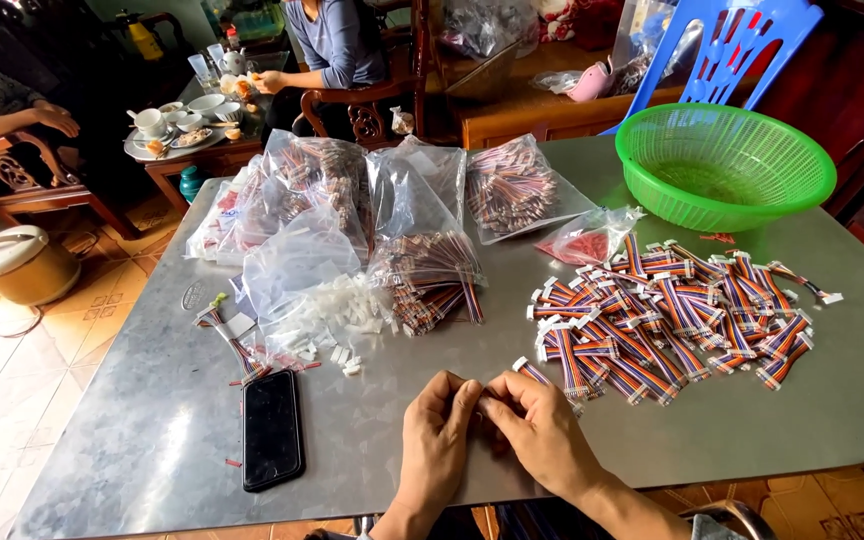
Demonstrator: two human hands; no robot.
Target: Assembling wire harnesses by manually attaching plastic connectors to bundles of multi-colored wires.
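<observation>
My left hand and my right hand meet at the near edge of the grey metal table, fingertips pinched together on a small piece that the fingers mostly hide. A striped multicoloured ribbon cable with a white connector lies just beyond my right hand, touching the fingers. A big pile of the same ribbon cables spreads to the right. Loose white plastic connectors lie ahead of my left hand.
A black phone lies at the left. Clear bags of cables fill the table's middle, and a green plastic basket stands at the far right. Two people sit by a small tea table beyond. A blue chair is behind.
</observation>
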